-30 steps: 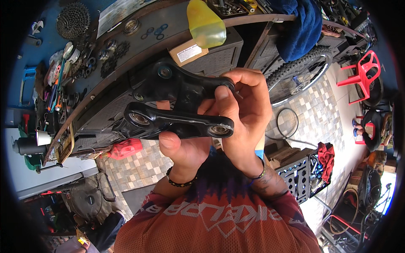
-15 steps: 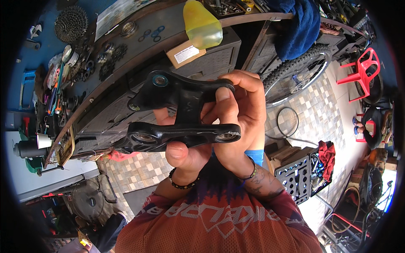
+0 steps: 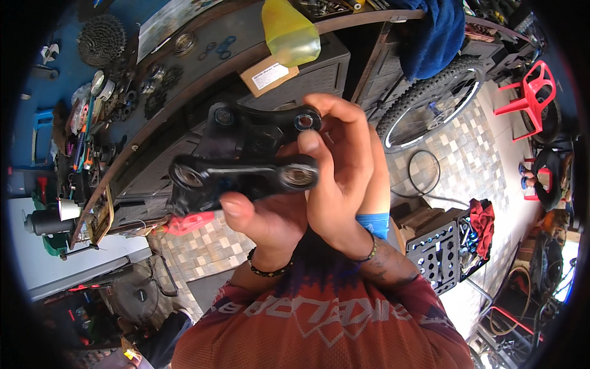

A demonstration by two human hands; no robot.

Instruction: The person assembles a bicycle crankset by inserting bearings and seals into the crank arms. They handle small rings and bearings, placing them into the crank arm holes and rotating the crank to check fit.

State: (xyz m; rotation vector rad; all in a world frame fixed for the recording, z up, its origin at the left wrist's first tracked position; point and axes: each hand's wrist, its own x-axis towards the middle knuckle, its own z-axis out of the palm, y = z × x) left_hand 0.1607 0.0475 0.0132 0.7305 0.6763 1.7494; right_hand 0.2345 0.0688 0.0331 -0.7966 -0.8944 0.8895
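Note:
Between both hands I hold up a black bicycle suspension rocker link (image 3: 246, 171), a two-sided part with round bearings set in its ends. My left hand (image 3: 270, 221) supports it from below, its thumb against the lower edge and its other fingers hidden behind the part. My right hand (image 3: 341, 157) grips the right end, with the thumb near the upper right bearing and the index finger curled over the top. Beyond the link, a small cardboard box (image 3: 268, 76) and a translucent yellow container (image 3: 291, 37) sit at the bench edge.
A curved workbench (image 3: 184, 71) carries a cassette (image 3: 101, 40), loose bearings and hand tools. A blue towel (image 3: 434, 37) hangs over its edge above a bicycle wheel (image 3: 430, 107). To the right are a red chair (image 3: 530, 98) and an open tool case (image 3: 434, 261).
The rocker link has tilted in my hands, so its bearings face me more, and has shifted slightly left. My right thumb and fingers have moved left with it.

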